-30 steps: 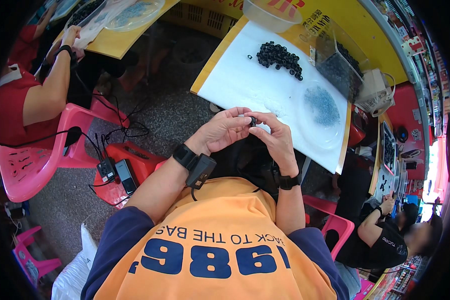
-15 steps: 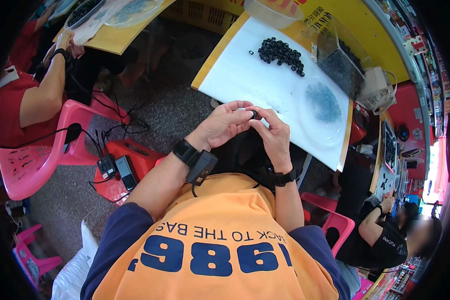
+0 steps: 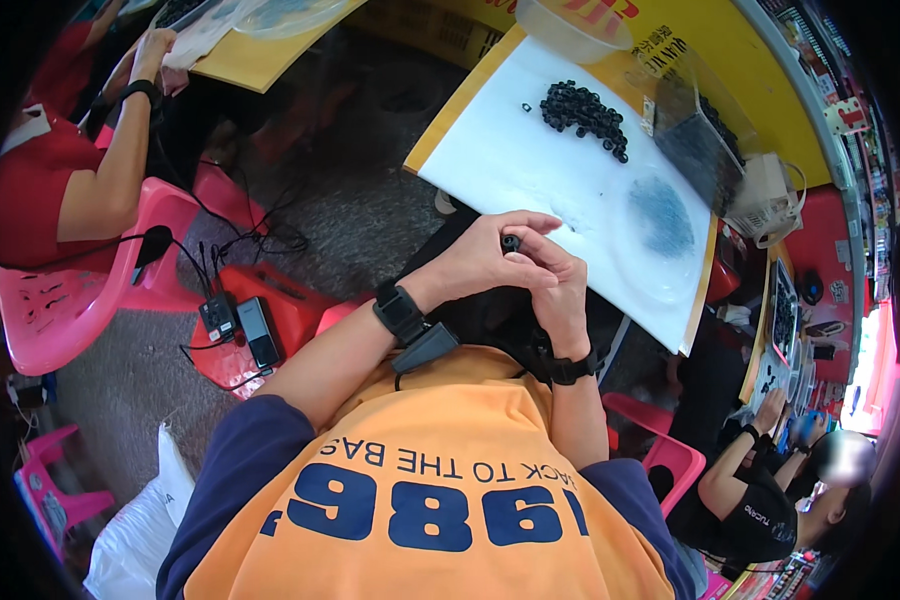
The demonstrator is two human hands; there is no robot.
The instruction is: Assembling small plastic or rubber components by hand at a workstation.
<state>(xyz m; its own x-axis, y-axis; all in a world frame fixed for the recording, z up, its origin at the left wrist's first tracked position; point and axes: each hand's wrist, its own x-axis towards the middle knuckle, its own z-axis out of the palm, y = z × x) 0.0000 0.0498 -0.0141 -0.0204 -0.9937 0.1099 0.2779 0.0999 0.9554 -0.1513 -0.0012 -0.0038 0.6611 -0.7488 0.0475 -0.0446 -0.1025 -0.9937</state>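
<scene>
Centrally, a small black ring-like part [image 3: 511, 243] sits between the hands, just before the near edge of the table [image 3: 466, 101]. The right hand [image 3: 565, 292] appears closed on it, fingers bent; the left hand [image 3: 473, 262] is partly open, its own hold unclear. Light fingertip pressure, with the hole facing upward, suits such handling. Overlapping fingers obscure the part's sides. Beyond, black pieces [image 3: 585, 115] lie heaped toward the far edge; a clear plate [image 3: 652, 280] bearing fine blue material adjoins the right edge, a clear box [image 3: 692, 157] the far right corner.
</scene>
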